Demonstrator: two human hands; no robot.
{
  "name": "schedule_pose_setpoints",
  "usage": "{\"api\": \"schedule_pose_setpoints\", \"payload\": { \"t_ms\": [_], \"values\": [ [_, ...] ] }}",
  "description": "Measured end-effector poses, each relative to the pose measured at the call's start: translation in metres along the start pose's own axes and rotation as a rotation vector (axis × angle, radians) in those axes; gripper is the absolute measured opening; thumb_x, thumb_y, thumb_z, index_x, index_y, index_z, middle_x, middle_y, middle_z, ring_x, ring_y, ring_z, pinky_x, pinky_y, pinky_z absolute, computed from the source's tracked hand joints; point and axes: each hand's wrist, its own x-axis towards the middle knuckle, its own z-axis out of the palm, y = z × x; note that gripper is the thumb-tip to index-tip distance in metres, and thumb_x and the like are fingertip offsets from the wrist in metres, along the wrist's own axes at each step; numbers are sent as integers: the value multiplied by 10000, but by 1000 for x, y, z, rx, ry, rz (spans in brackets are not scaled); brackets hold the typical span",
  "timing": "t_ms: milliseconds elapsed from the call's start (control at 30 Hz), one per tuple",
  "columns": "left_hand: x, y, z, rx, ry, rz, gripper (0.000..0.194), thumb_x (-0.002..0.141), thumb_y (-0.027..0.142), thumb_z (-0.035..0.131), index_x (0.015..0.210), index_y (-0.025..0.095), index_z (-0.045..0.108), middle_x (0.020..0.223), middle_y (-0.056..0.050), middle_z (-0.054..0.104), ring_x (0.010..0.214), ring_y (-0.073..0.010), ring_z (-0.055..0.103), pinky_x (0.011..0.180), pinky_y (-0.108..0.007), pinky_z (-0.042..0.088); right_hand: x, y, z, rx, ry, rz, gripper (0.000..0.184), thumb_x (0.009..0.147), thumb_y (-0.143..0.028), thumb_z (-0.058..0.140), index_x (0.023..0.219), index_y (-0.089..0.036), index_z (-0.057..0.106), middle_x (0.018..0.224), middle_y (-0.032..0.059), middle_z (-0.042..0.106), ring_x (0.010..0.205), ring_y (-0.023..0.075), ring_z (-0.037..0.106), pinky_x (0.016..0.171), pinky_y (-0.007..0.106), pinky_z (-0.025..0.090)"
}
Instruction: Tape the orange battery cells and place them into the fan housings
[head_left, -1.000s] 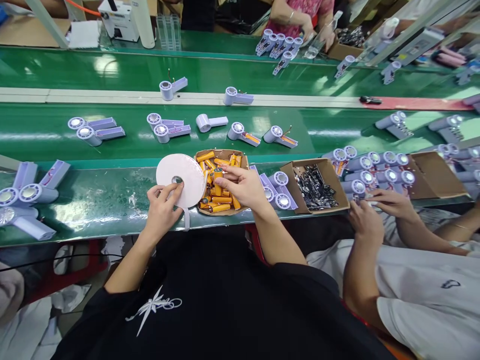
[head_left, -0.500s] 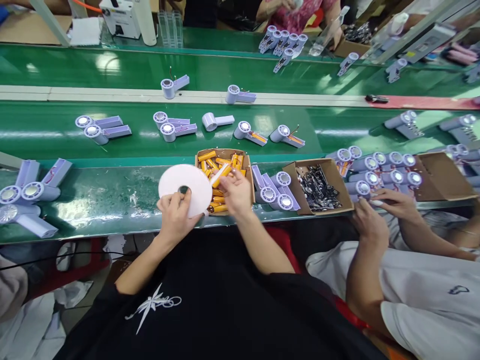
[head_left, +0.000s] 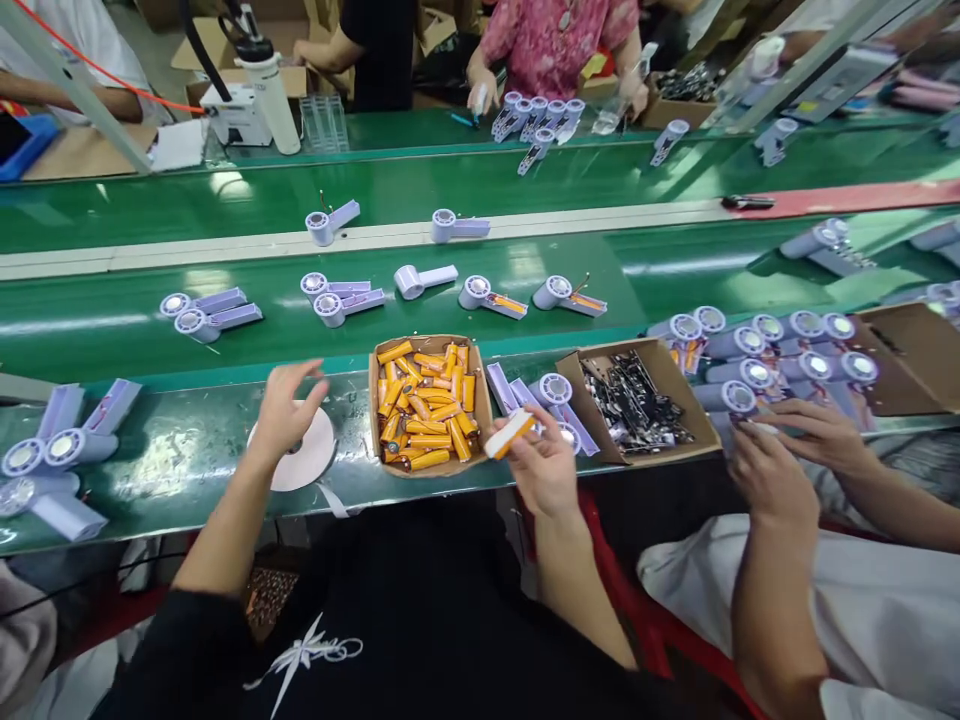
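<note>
My right hand (head_left: 546,465) grips an orange battery (head_left: 511,432) with a white strip along its side, held just right of a cardboard box (head_left: 375,420) full of orange batteries (head_left: 429,400). My left hand (head_left: 289,405) is open, its fingers apart, above a roll of white tape (head_left: 311,455) that lies flat on the green bench. A loose end of tape (head_left: 334,500) hangs toward the bench edge. Near my right hand lie several lilac fan housings (head_left: 555,388), partly covered by it.
A second cardboard box (head_left: 705,440) holds small black parts. More lilac housings stand at the left (head_left: 82,445) and in a group at the right (head_left: 814,365). Others lie along the green conveyor (head_left: 420,325). A co-worker's hands (head_left: 780,460) work close by on the right.
The tape roll has come down onto the bench to the left, and my left hand has let go of it. My right hand has moved right with the battery, away from the box.
</note>
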Motion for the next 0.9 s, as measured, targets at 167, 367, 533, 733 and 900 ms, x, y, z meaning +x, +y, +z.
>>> {"api": "schedule_pose_setpoints", "payload": {
  "t_ms": [167,367,533,733,900],
  "values": [
    [210,82,89,128,-203,39,652,1065,470,542,1604,105,523,1634,-236,583,1507,-373,469,1282,-528,336,-26,21,43,99,-384,215,554,704,-444,1032,1168,-366,739,921,15,868,907,351,880,874,563,742],
    [280,102,124,273,-497,80,633,969,447,694,1503,131,571,1395,-218,737,1233,-343,695,1051,-421,528,-45,26,0,149,-339,176,586,775,-419,1017,1277,-317,733,1018,51,886,925,310,886,904,500,735],
    [242,79,113,363,-586,361,453,909,339,734,1358,287,703,1539,-80,685,1361,-331,657,1123,-427,524,-47,32,-63,198,-291,195,618,733,-458,1049,1230,-281,726,955,65,881,856,305,881,821,471,735],
    [227,86,119,459,-602,569,501,956,97,548,1391,285,710,1576,-103,656,1452,-349,559,1047,-460,577,8,-2,-13,-29,-467,29,645,859,-573,939,1374,-280,684,1063,100,880,987,313,872,855,457,720],
    [225,92,124,484,-568,652,567,1002,65,440,1470,288,668,1648,-111,595,1540,-378,471,987,-486,626,50,-45,25,-249,-631,-102,612,940,-554,873,1456,-275,698,1115,90,870,1069,279,846,952,405,692]
  ]
}}
